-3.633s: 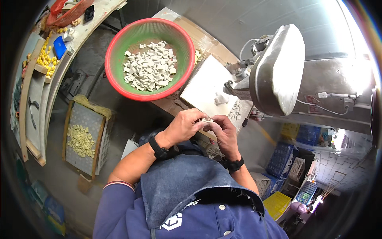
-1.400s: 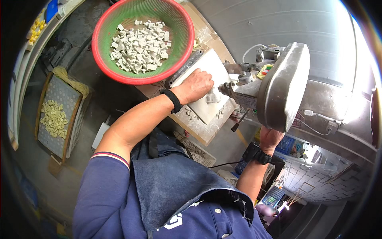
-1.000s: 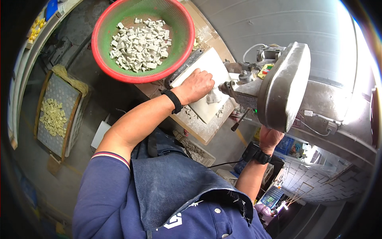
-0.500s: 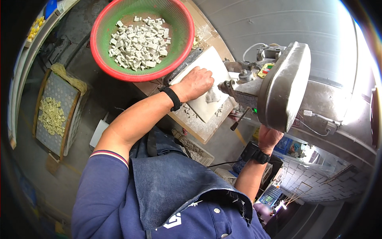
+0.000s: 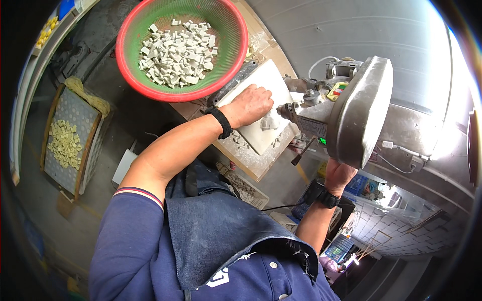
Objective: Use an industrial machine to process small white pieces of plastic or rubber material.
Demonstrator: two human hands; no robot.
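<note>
Work seems at our machine (image 5: 362,108): left hand (image 5: 252,104), curled, twelve o'clock, has parted from right hand (image 5: 339,174), three o'clock; we can't tell grasps.

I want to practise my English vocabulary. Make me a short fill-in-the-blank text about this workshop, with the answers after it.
1. The plastic colander holding whitish pieces has a ____ rim.
2. The left hand is over a flat white panel; its wristband is ____.
3. The ____ hand is at the metal machine housing.
4. The apron is dark ____.

Answers: red; black; right; blue.
</note>
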